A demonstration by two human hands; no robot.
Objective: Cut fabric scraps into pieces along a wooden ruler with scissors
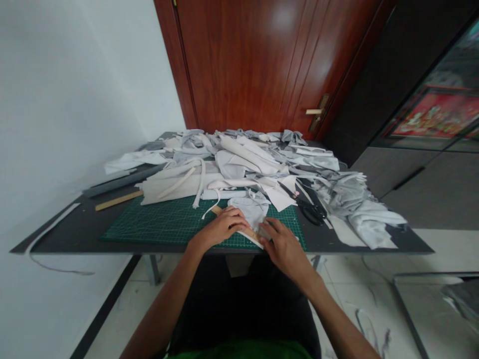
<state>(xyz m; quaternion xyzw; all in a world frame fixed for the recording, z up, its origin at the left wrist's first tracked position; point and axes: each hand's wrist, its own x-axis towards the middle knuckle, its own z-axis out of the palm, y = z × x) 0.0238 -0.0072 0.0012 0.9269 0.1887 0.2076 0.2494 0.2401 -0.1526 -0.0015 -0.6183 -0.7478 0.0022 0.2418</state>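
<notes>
My left hand [220,227] presses down, fingers curled, on a wooden ruler [247,233] that lies slantwise across a small piece of white fabric [252,209] on the green cutting mat [160,224]. My right hand [282,244] rests at the ruler's near end, with its fingers bent against the fabric edge. What those fingers hold, if anything, is hidden. Black scissors [309,207] lie just right of the mat, a little beyond my right hand.
A large heap of white and grey fabric scraps [243,162] covers the back and right of the dark table [75,237]. A second wooden strip [118,200] lies at the left. Behind stands a red-brown door [262,65]; a white wall is at the left.
</notes>
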